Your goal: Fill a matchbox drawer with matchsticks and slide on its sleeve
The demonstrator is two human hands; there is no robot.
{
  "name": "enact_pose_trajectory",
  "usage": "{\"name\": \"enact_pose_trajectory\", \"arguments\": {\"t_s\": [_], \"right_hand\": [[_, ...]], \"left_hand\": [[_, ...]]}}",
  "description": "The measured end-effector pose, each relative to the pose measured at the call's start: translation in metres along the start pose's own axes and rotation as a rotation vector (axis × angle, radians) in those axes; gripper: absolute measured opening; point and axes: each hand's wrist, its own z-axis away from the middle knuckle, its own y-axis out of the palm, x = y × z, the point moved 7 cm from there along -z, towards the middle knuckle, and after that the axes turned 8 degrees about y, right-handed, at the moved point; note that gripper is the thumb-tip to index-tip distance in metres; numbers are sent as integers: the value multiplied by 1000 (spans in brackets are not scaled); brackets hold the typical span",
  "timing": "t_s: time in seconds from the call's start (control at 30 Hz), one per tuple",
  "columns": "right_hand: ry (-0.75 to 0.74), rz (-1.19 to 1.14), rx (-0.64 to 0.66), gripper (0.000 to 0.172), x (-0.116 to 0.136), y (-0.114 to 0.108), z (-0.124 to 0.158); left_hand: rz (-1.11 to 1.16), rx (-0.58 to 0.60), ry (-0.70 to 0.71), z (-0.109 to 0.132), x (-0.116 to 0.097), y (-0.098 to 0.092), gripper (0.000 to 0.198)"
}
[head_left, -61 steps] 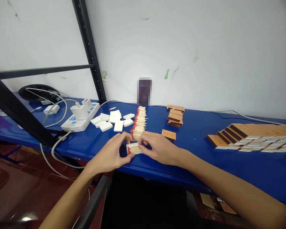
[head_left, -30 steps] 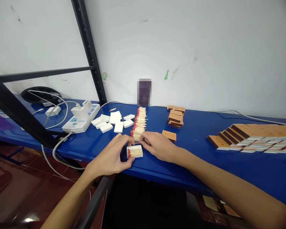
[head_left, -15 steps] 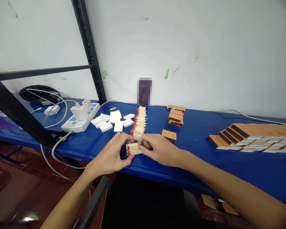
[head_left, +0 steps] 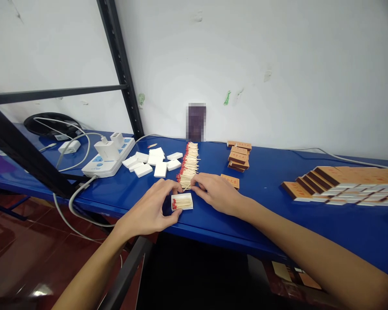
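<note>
A small white matchbox tray (head_left: 182, 195) lies near the front edge of the blue table, partly filled with red-tipped matches. My left hand (head_left: 150, 209) grips it at its left end, thumb in front and fingers behind. Just beyond the tray, a long row of matches (head_left: 190, 161) runs back toward the wall, red heads to the left. My right hand (head_left: 218, 193) is at the near end of this row, thumb and forefinger pinched on the tail of a match; how many it holds is hard to see.
White tray pieces (head_left: 160, 169) lie scattered left of the row. Orange matchboxes (head_left: 239, 157) are stacked at the back, another single matchbox (head_left: 232, 181) behind my right hand. A large matchbox stack (head_left: 349, 183) stands at right. A power strip (head_left: 116, 161) and black shelf post (head_left: 123, 56) are left.
My right hand has moved from over the tray up to the near end of the match row, uncovering the tray's right end. My left hand keeps its grip.
</note>
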Motion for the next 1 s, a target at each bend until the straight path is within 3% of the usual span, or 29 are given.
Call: {"name": "enact_pose_trajectory", "arguments": {"t_s": [0.67,1.0], "right_hand": [[-40,37,-49,10,16,-9,9],[-116,16,53,9,21,-1,15]], "left_hand": [[5,-5,-52,1,7,2,29],[7,-23,-43,1,8,2,36]]}}
